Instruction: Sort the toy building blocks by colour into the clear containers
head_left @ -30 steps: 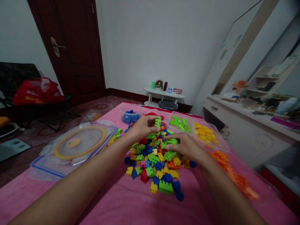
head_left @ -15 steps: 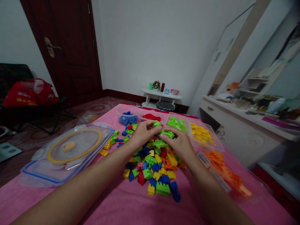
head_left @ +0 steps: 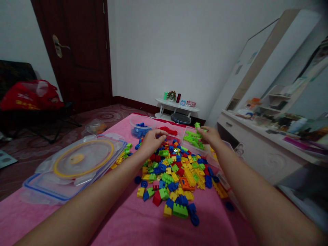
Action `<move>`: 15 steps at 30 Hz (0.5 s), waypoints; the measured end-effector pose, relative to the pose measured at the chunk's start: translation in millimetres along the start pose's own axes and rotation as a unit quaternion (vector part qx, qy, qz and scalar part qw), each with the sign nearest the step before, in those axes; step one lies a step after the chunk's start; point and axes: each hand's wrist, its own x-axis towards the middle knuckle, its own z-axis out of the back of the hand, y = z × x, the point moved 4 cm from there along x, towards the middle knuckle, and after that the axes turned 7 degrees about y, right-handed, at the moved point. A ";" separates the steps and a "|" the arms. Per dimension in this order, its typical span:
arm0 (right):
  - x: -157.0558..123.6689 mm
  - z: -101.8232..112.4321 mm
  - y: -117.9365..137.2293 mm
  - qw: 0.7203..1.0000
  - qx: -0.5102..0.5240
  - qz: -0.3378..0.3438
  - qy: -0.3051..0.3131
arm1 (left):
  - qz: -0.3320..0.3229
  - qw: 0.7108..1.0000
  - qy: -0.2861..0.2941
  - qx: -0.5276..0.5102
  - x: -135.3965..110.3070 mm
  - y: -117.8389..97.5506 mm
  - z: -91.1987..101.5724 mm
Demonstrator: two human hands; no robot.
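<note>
My right hand (head_left: pixel 212 136) is closed on green toy building bricks (head_left: pixel 197 125), over the clear container of green bricks (head_left: pixel 192 137) at the back of the table. My left hand (head_left: pixel 153 140) hovers above the far left side of the mixed brick pile (head_left: pixel 174 171). Its thumb and forefinger are bent and slightly apart, with nothing visible between them; its other fingers are hidden. In the pile lie red, blue, yellow, green and a few orange bricks, along with blue wheels.
Beside the green container stand a round tub of blue bricks (head_left: pixel 140 130) and a container of red pieces (head_left: pixel 167 130). My right forearm partly covers containers on the right. Stacked clear lids (head_left: pixel 82 160) lie left on the pink cloth (head_left: pixel 123 218). Behind is a white side table (head_left: pixel 176 104).
My right hand has moved right and away from me, from over the pile to the green container, carrying green bricks. My left hand has shifted slightly left, apart from the right one.
</note>
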 end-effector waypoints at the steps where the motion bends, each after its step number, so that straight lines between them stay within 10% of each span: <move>1: 2.2 -3.1 -1.7 1.000 -0.023 0.000 0.016 | -0.015 0.999 0.001 0.035 0.5 -0.2 -0.1; 6: -22.9 -22.2 3.1 0.966 -0.237 0.101 0.025 | -0.062 0.978 0.043 0.193 -1.5 -2.1 -5.2; 15: -80.0 -8.8 6.1 0.948 -0.267 0.156 0.082 | -0.082 0.922 0.136 0.354 -9.1 7.1 -16.4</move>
